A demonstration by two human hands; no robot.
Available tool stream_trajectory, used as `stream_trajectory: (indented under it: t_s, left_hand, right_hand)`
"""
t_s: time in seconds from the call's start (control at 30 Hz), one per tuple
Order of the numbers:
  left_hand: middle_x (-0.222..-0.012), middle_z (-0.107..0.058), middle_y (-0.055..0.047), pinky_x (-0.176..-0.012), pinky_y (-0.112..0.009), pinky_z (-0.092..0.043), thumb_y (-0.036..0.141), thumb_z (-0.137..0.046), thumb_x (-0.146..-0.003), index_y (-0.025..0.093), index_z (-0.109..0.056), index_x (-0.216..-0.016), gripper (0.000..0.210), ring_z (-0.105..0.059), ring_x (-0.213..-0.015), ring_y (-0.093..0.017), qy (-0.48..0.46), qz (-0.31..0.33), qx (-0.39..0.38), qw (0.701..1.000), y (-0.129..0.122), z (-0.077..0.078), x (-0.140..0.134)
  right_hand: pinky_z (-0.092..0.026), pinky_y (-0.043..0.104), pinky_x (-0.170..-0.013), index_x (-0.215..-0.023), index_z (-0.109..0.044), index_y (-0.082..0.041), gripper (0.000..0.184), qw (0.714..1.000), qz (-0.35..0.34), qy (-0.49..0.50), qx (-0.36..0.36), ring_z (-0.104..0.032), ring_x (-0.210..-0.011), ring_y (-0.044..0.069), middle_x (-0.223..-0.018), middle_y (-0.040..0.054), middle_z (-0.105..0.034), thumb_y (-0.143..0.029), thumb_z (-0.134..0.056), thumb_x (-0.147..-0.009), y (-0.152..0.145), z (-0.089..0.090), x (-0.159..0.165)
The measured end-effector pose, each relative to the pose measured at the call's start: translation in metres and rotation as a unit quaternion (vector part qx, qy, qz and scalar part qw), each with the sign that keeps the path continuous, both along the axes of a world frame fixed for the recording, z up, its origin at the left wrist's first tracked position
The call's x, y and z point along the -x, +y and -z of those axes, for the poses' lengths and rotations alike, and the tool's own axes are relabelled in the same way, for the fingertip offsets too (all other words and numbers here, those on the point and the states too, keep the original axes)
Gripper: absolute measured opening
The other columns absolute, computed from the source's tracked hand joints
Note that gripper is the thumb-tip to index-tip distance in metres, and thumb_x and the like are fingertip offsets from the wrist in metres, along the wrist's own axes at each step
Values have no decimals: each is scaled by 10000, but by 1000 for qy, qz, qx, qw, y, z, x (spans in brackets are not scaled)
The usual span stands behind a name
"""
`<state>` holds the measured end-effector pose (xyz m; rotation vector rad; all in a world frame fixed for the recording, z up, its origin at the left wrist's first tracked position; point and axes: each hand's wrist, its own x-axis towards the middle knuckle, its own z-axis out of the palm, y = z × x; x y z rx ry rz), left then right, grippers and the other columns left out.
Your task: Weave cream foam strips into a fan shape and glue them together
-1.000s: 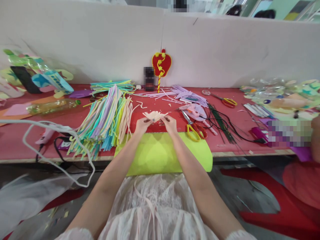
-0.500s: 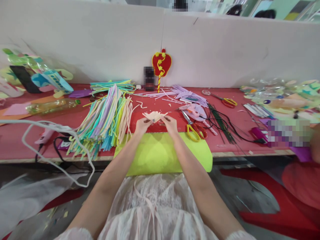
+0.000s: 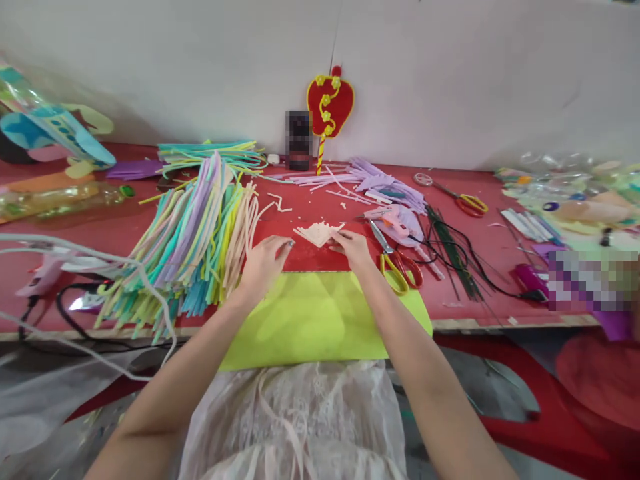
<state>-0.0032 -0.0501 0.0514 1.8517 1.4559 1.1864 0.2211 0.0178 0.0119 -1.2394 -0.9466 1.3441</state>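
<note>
A small fan-shaped piece of pale pink pipe cleaners is over the red surface in front of me, its point toward me. My right hand has its fingertips closed on the right edge of this piece. My left hand is apart from it, to the left, thumb and fingers loosely spread with nothing visible between them. Beside that hand lies a thick bundle of pastel pipe cleaners, with pale peach ones at its near right side. A yellow-green sheet hangs over the table edge beneath my forearms.
Scissors with red and yellow handles lie right of my right hand, near a pink glue gun and dark green stems. Purple pipe cleaners lie behind. A red fan-shaped ornament stands against the wall. White cable loops at left.
My left hand has let go of the fan-shaped piece and moved left toward the bundle. My right hand stays at the piece's right edge. The view has tilted down.
</note>
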Motion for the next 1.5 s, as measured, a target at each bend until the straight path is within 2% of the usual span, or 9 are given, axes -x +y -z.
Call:
stream_trajectory:
  t_s: [0.13,0.37,0.53,0.73,0.97,1.1,1.27,1.37,1.5]
  left_hand:
    - [-1172,-646,-88,-1028,-411,-349,257,-555,-849,245,-648,-1144,310,-568,-1115,-266,77,65,-17,995,12,2,-14]
    - [-1236,-613,-87,-1035,-428,-368,238,-491,-886,236,-586,-1216,343,-554,-1140,-247,147,43,-47,987,30,23,-21]
    - [-1191,-638,-60,-1002,-418,-431,274,-524,-887,267,-576,-1211,328,-571,-1111,-218,128,31,-54,990,30,21,-10]
    - [-1096,-673,-47,-1024,-458,-419,238,-500,-907,234,-603,-1136,251,-601,-1053,-196,160,0,-91,983,29,17,-8]
    - [-1134,-657,-54,-1004,-409,-466,235,-476,-917,230,-596,-1156,268,-600,-1079,-184,160,-4,-63,985,26,17,-11]
    - [-1286,-585,-63,-1036,-384,-453,266,-433,-934,224,-529,-1260,342,-551,-1185,-181,170,-4,-21,985,24,16,-11]
    - [-1478,-395,-80,-1136,-450,-313,391,-407,-938,166,-334,-1429,545,-331,-1380,-229,297,81,-10,951,25,21,-19]
    - [-1520,-315,-54,-1154,-509,-236,439,-389,-932,198,-311,-1448,575,-251,-1416,-249,365,85,-2,927,25,26,-25]
    - [-1534,-280,-44,-1160,-496,-208,454,-345,-939,202,-305,-1455,575,-220,-1427,-232,404,85,-12,911,24,28,-28]
  right_hand:
    - [-588,266,-559,-702,-702,-152,239,1000,-9,-16,19,-669,-635,162,-649,30,-688,-341,-802,-595,8,3,1]
    - [-585,259,-532,-710,-700,-160,266,999,-9,-30,30,-675,-629,169,-651,27,-691,-392,-776,-605,2,-4,7]
    - [-580,278,-575,-748,-709,-165,290,998,-3,-54,20,-664,-603,165,-679,22,-704,-438,-728,-651,-7,-11,9]
    - [-574,309,-657,-790,-714,-156,363,996,8,-87,13,-679,-674,199,-704,38,-714,-504,-670,-697,-11,-9,10]
    - [-555,275,-587,-859,-706,-160,394,988,8,-154,5,-660,-699,195,-796,47,-717,-527,-619,-745,-6,-12,14]
    - [-517,258,-512,-836,-698,-159,415,979,15,-205,4,-639,-613,183,-723,41,-710,-552,-599,-749,-1,-14,16]
    - [-491,238,-486,-764,-684,-171,368,974,-8,-228,-16,-623,-541,162,-637,22,-684,-528,-593,-765,2,-12,17]
    - [-492,238,-467,-790,-693,-173,342,975,-14,-221,-6,-627,-516,159,-642,21,-687,-500,-594,-762,3,-10,18]
    - [-515,251,-468,-787,-691,-182,310,978,-13,-209,8,-637,-507,163,-645,16,-685,-473,-589,-758,5,-9,18]
